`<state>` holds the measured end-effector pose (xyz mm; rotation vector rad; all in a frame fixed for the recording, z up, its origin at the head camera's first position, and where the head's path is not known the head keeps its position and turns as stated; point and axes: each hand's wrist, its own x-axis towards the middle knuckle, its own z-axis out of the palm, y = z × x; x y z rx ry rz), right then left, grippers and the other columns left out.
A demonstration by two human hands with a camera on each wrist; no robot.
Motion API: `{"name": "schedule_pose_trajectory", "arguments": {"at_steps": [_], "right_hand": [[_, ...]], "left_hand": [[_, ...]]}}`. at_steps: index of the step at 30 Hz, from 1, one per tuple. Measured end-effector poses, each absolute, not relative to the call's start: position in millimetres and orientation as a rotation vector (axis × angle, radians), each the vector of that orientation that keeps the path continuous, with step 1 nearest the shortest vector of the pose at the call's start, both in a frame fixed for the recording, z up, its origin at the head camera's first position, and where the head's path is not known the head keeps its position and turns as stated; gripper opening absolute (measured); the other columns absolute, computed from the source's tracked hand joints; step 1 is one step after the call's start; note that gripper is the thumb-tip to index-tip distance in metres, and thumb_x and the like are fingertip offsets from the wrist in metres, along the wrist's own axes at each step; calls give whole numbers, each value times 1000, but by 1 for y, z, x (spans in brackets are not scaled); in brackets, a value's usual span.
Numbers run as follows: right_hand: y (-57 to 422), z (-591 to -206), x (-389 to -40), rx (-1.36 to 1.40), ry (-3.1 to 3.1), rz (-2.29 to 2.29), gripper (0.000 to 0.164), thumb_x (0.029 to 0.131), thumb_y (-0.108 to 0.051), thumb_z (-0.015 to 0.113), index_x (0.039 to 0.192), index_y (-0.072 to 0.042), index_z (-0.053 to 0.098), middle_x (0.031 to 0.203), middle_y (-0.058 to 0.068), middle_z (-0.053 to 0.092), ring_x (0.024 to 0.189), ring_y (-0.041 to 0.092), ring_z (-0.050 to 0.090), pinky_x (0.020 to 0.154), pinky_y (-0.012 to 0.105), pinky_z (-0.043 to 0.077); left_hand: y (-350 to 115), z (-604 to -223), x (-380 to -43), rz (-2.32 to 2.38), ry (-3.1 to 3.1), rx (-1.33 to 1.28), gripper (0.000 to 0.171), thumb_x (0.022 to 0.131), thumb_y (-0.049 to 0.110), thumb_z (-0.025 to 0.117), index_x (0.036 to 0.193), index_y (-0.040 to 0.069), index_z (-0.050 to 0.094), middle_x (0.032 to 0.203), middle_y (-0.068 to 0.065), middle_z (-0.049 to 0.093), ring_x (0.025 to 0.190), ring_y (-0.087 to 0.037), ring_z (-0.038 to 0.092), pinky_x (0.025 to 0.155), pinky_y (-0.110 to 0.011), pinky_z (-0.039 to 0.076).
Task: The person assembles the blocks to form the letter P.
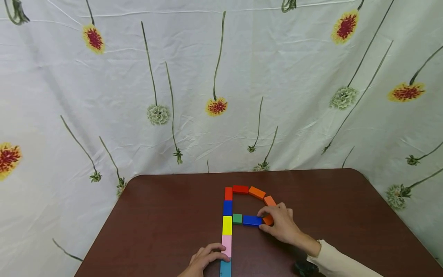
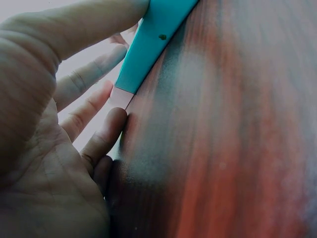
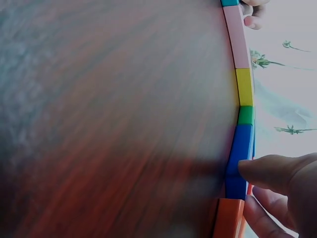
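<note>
My right hand [image 1: 283,224] pinches the right end of a blue block [image 1: 251,221] lying on the table, thumb at the near side and fingers at the far side. A green block [image 1: 237,219] sits at its left; an orange block [image 1: 268,219] at its right is partly hidden by the hand. Lower down, my left hand [image 1: 207,258] rests its loosely extended fingertips against the pink block [image 1: 226,245] and the light blue block [image 1: 225,268]. These two belong to a straight column with a yellow block [image 1: 227,225], a second blue block [image 1: 227,208] and a red block [image 1: 228,193].
From the column's top, a lying red block [image 1: 240,189] and orange blocks [image 1: 257,192] curve round to the right. Everything lies on a dark brown table [image 1: 166,215]. Behind it hangs a flowered white cloth [image 1: 194,84]. A dark object [image 1: 304,268] is partly under the right sleeve.
</note>
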<state>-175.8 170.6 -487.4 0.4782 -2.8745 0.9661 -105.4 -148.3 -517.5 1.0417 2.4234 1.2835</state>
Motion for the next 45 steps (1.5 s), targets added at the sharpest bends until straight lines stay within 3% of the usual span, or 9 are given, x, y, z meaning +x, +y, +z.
{"name": "schedule_pose_trajectory", "arguments": {"at_steps": [14,23,32,45], "right_hand": [[171,-487,-177,525,-2855,971,27,77,-25,87,97,-25,70,98,-12,69,92,16,39,76,43,20],[138,-484,-180,593,-2829,1003,25,79,-24,85,100,-20,70,103,-3,72,94,19,44,78,46,24],[116,-490,-190,564,-2811,960,25,79,-26,86,98,-21,71,97,-4,73,86,16,40,71,39,22],[121,-491,-191,540,-2811,962,29,76,-28,88,98,-21,70,97,-5,71,91,16,44,74,40,25]], "left_hand": [[-148,-519,-107,1287,2400,1019,43,84,33,78,125,34,64,138,4,49,115,-6,39,82,-44,32],[-149,-522,-109,1291,2371,973,43,84,30,77,125,35,64,139,4,49,116,-6,40,83,-45,33],[-148,-518,-108,1318,2380,1049,45,84,27,77,126,30,64,138,2,49,115,-5,40,81,-42,33],[-149,-517,-109,1296,2351,994,43,85,30,77,126,32,64,138,4,48,115,-4,38,83,-45,33]]}}
